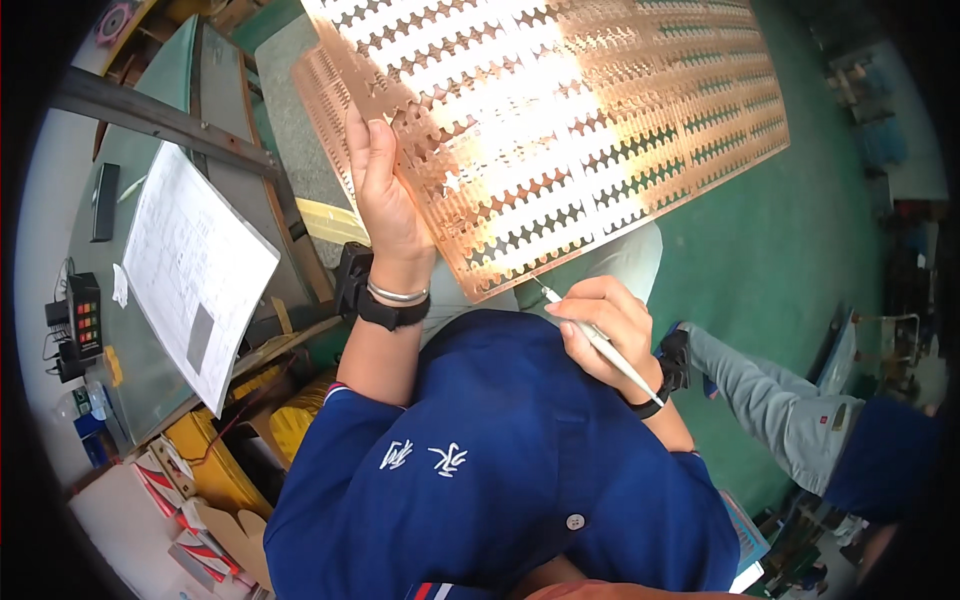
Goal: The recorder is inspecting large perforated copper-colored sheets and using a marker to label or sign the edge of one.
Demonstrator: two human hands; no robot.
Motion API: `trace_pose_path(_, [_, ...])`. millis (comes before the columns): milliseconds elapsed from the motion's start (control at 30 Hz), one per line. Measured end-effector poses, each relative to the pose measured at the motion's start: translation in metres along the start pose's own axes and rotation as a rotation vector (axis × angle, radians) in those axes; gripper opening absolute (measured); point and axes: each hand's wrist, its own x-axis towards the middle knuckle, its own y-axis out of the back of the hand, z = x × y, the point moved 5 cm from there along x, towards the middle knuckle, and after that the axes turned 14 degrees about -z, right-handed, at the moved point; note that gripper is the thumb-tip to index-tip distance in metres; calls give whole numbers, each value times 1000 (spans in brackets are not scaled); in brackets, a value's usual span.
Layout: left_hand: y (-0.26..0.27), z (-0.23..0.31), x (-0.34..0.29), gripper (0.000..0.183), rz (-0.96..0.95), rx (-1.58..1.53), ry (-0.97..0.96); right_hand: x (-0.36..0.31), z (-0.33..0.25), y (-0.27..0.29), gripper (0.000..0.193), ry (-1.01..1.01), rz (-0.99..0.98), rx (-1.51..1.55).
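A large, shiny copper-coloured sheet (pixel 620 150), perforated with rows of small wavy cut-outs, is held up tilted in front of me. My left hand (pixel 395 205) is closed on its left edge, thumb on the near side, the other fingers partly hidden behind. Beyond that hand shows another part of perforated copper sheet (pixel 328 110); I cannot tell if it is separate. In my right hand (pixel 608 315) is a pale pen-shaped tool (pixel 622 362) with a slim dark tip. The tip is at the sheet's lower edge; whether it touches is unclear.
On the left, a printed paper sheet (pixel 195 270) lies on a glass-topped table (pixel 140 330), near a black box with coloured buttons (pixel 85 318). A metal bar (pixel 165 125) crosses above. Yellow bins (pixel 215 465) stand below. At right, another person's leg (pixel 765 385) extends over the green floor (pixel 740 260).
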Motion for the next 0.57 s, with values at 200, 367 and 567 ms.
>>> trace_pose_path(200, [0,0,1,36,-24,3,-13,2,1,-2,27,-26,29,7])
trace_pose_path(367, [-1,0,1,36,-20,15,-16,3,-1,-2,30,-12,-5,-66])
trace_pose_path(567, [-3,0,1,37,-4,64,-15,4,0,-3,33,4,-16,-168])
